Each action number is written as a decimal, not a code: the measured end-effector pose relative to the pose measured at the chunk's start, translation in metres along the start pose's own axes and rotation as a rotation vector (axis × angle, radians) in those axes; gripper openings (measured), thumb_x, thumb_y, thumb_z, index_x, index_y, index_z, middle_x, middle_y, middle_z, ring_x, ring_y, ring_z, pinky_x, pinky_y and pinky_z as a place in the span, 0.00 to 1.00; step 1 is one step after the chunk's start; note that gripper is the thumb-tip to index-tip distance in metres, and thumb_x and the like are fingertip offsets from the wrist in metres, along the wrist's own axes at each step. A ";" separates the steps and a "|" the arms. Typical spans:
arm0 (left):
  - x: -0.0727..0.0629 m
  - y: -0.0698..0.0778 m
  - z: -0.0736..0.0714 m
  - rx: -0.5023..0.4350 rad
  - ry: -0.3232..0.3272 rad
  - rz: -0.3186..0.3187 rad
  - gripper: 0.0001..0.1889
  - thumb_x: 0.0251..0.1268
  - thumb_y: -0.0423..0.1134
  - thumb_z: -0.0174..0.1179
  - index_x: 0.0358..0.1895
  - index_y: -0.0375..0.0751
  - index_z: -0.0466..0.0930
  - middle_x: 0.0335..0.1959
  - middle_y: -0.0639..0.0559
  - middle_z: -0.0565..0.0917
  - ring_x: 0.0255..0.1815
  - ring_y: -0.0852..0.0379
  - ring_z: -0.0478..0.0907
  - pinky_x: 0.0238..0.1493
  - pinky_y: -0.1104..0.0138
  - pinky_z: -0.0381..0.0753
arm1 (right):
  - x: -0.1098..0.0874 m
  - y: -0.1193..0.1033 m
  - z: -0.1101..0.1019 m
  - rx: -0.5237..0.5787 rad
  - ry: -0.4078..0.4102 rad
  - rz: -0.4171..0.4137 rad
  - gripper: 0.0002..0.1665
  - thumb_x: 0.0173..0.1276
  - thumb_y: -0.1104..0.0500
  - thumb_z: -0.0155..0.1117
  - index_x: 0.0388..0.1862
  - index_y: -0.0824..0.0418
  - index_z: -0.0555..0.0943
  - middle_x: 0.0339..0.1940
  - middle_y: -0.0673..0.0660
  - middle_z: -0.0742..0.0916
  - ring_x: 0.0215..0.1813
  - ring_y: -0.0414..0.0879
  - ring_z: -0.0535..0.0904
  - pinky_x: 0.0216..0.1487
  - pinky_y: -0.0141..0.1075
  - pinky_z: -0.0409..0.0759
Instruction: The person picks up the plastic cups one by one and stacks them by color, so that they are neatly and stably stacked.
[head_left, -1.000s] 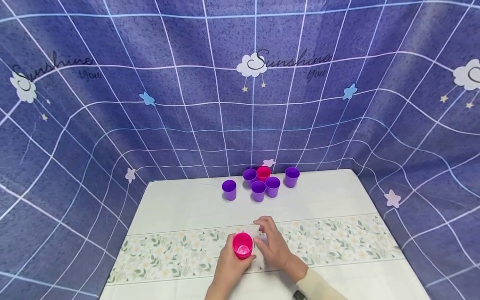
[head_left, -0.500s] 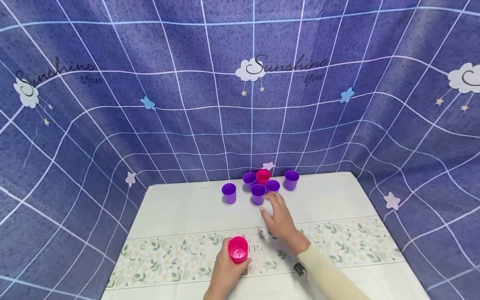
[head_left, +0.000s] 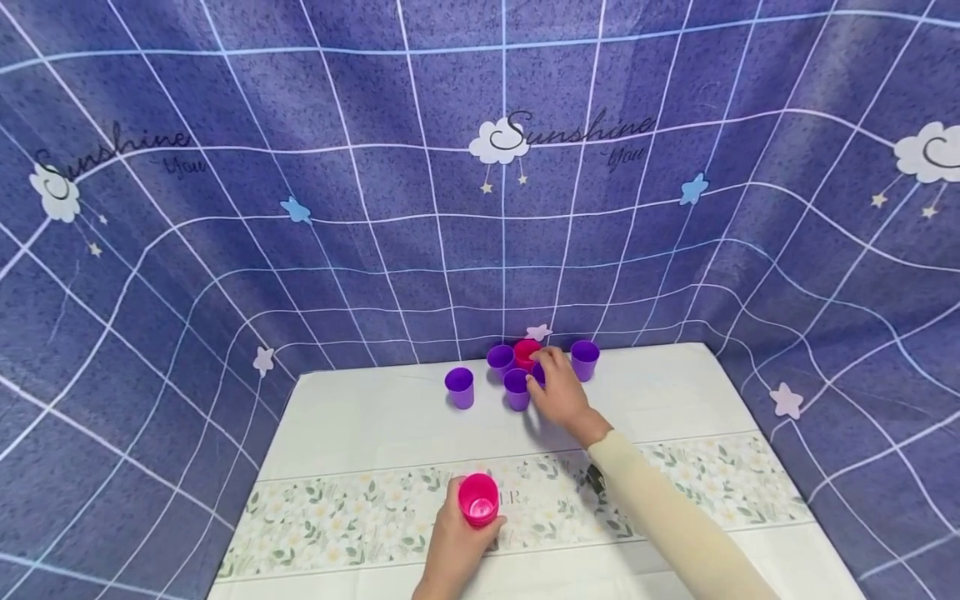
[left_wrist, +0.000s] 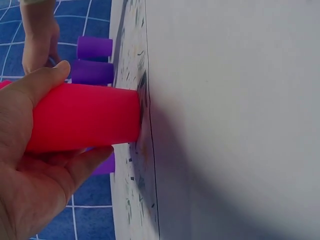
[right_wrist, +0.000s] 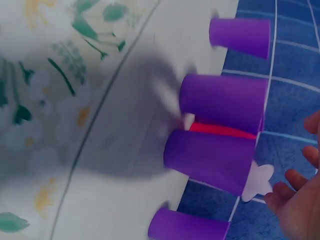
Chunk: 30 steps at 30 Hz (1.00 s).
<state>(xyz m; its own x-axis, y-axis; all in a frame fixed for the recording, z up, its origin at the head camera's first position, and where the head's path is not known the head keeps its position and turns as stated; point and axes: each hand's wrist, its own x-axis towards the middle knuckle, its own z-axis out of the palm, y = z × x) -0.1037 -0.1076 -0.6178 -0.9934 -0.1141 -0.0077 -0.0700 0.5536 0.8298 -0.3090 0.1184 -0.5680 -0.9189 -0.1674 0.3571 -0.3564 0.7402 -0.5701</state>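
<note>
My left hand (head_left: 454, 540) grips a red plastic cup (head_left: 480, 500) upright over the floral band; a second edge below its rim looks like another cup nested with it. In the left wrist view, thumb and fingers wrap the red cup (left_wrist: 90, 117), its base close to the tabletop. My right hand (head_left: 561, 392) is at the far cluster, over a purple cup that it mostly hides, fingertips near the rim of a standing red cup (head_left: 525, 352). In the right wrist view, the right hand (right_wrist: 295, 205) has relaxed, spread fingers above the rims of the purple cups (right_wrist: 222, 102).
Purple cups stand around the far red one: one front (head_left: 517, 390), one behind left (head_left: 500, 360), one apart at left (head_left: 460, 388), one at right (head_left: 585, 360). The white table (head_left: 360, 417) ends at a blue gridded curtain (head_left: 375, 167).
My right hand has left the red cup's side and reached forward to the far cluster, covering a purple cup. The left hand keeps its red cup, shifted slightly left.
</note>
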 end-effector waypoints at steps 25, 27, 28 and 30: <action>-0.002 0.001 0.001 -0.028 -0.017 -0.022 0.42 0.49 0.45 0.84 0.66 0.52 0.67 0.59 0.44 0.87 0.64 0.41 0.85 0.68 0.41 0.81 | 0.089 0.001 0.005 -0.344 -0.405 0.023 0.33 0.71 0.52 0.67 0.71 0.64 0.77 0.76 0.72 0.74 0.81 0.68 0.68 0.83 0.58 0.66; -0.002 0.000 0.001 -0.029 -0.025 -0.029 0.43 0.49 0.45 0.83 0.67 0.52 0.67 0.60 0.43 0.86 0.64 0.40 0.84 0.68 0.40 0.80 | 0.090 0.000 0.005 -0.349 -0.420 0.029 0.31 0.70 0.53 0.67 0.69 0.64 0.78 0.77 0.73 0.74 0.81 0.68 0.68 0.83 0.58 0.67; -0.002 0.000 0.001 -0.029 -0.026 -0.033 0.43 0.49 0.45 0.83 0.68 0.51 0.66 0.60 0.42 0.86 0.64 0.39 0.84 0.68 0.39 0.80 | 0.091 -0.001 0.006 -0.347 -0.429 0.036 0.30 0.70 0.53 0.67 0.68 0.64 0.79 0.78 0.73 0.73 0.81 0.68 0.67 0.83 0.58 0.66; -0.002 -0.001 0.001 -0.020 -0.029 -0.042 0.44 0.50 0.46 0.83 0.68 0.51 0.66 0.61 0.42 0.86 0.65 0.39 0.84 0.68 0.39 0.80 | 0.091 -0.001 0.006 -0.342 -0.449 0.049 0.27 0.70 0.54 0.67 0.65 0.64 0.79 0.79 0.73 0.71 0.82 0.68 0.66 0.84 0.57 0.66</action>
<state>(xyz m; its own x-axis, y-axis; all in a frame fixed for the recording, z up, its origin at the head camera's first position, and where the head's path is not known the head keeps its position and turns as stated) -0.1020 -0.1073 -0.6192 -0.9919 -0.1127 -0.0588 -0.1102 0.5324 0.8393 -0.3935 0.0986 -0.5391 -0.9414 -0.3327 -0.0558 -0.3051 0.9104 -0.2794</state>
